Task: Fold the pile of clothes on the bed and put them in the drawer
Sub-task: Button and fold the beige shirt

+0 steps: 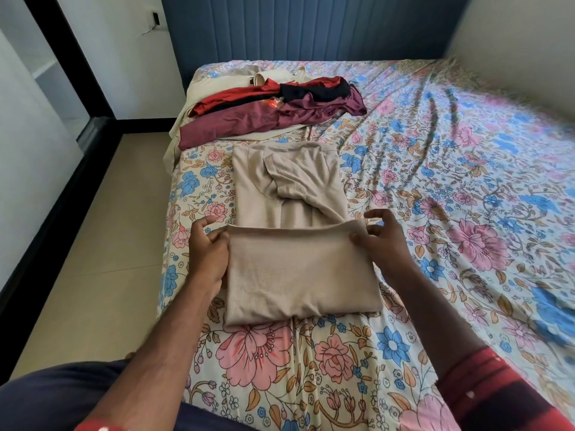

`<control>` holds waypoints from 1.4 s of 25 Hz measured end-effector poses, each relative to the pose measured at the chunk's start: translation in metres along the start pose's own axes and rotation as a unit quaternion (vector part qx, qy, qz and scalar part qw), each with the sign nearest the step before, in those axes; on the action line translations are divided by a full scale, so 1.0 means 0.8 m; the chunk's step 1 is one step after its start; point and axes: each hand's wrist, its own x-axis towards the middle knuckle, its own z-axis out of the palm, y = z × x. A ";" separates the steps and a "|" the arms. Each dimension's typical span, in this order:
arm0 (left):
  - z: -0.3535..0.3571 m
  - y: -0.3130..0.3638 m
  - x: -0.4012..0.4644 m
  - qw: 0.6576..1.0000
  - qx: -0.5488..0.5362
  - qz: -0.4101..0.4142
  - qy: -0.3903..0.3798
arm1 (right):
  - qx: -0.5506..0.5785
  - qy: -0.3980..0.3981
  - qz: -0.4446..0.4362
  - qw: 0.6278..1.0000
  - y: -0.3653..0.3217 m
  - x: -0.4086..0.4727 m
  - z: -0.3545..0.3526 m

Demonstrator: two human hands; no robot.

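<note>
A beige garment [298, 269] lies lengthwise on the floral bed [451, 188], its near part folded over into a flat rectangle. My left hand [208, 250] pinches the fold's far left corner. My right hand [384, 236] grips the far right corner with thumb and fingers, the other fingers spread. The garment's far part [286, 178] lies flat with a sleeve bunched across it. A pile of unfolded clothes [267, 110] in red, maroon, black and cream sits at the bed's far left.
A blue padded headboard [311, 26] stands behind the bed, and a white wall [529, 35] runs along the right. Tiled floor [102, 244] lies left of the bed beside a white wardrobe [28, 144]. No drawer is in view.
</note>
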 end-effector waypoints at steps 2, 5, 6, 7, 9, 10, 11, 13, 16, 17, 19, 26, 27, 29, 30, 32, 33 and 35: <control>-0.005 -0.006 -0.002 0.999 0.051 0.013 0.000 | -0.117 0.034 -0.009 0.992 0.004 0.001 0.002; -0.028 -0.018 -0.016 0.972 0.198 0.126 -0.026 | -0.217 0.048 -0.118 0.968 0.011 -0.016 -0.001; -0.037 -0.020 -0.024 0.953 0.244 0.177 -0.039 | -0.244 0.029 -0.158 0.956 0.014 -0.026 -0.004; -0.045 -0.020 -0.032 0.934 0.273 0.221 -0.060 | -0.266 -0.012 -0.194 0.944 0.017 -0.038 -0.009; -0.058 -0.017 -0.052 0.910 0.295 0.246 -0.154 | -0.307 -0.129 -0.243 0.911 0.027 -0.062 -0.026; -0.065 -0.016 -0.062 0.899 0.308 0.222 -0.221 | -0.333 -0.180 -0.267 0.886 0.035 -0.069 -0.036; -0.072 -0.015 -0.071 0.878 0.334 0.194 -0.282 | -0.360 -0.225 -0.285 0.859 0.042 -0.074 -0.048; -0.087 -0.020 -0.078 0.816 0.429 0.179 -0.343 | -0.414 -0.300 -0.272 0.815 0.056 -0.077 -0.066; -0.100 -0.030 -0.080 0.745 0.539 0.217 -0.327 | -0.446 -0.306 -0.288 0.790 0.079 -0.071 -0.079; -0.101 -0.030 -0.081 0.736 0.552 0.233 -0.315 | -0.440 -0.295 -0.298 0.794 0.083 -0.069 -0.080; -0.103 -0.032 -0.084 0.729 0.557 0.253 -0.306 | -0.410 -0.270 -0.308 0.815 0.086 -0.066 -0.083; -0.111 0.002 -0.106 0.871 0.374 0.123 -0.294 | -0.244 -0.245 -0.274 0.897 0.055 -0.076 -0.093; -0.113 0.015 -0.109 0.884 0.353 0.107 -0.289 | -0.228 -0.261 -0.259 0.901 0.042 -0.079 -0.096; -0.118 0.045 -0.119 0.883 0.350 0.090 -0.300 | -0.199 -0.318 -0.235 0.897 0.017 -0.082 -0.101; -0.125 0.058 -0.120 0.872 0.362 0.085 -0.319 | -0.186 -0.349 -0.218 0.892 0.005 -0.081 -0.102; -0.137 0.078 -0.125 0.844 0.357 0.062 -0.396 | -0.147 -0.408 -0.175 0.884 -0.015 -0.087 -0.108; -0.145 0.083 -0.127 0.829 0.352 0.044 -0.432 | -0.126 -0.443 -0.153 0.874 -0.023 -0.094 -0.114; -0.156 0.094 -0.133 0.807 0.311 0.006 -0.503 | -0.086 -0.525 -0.109 0.840 -0.039 -0.109 -0.127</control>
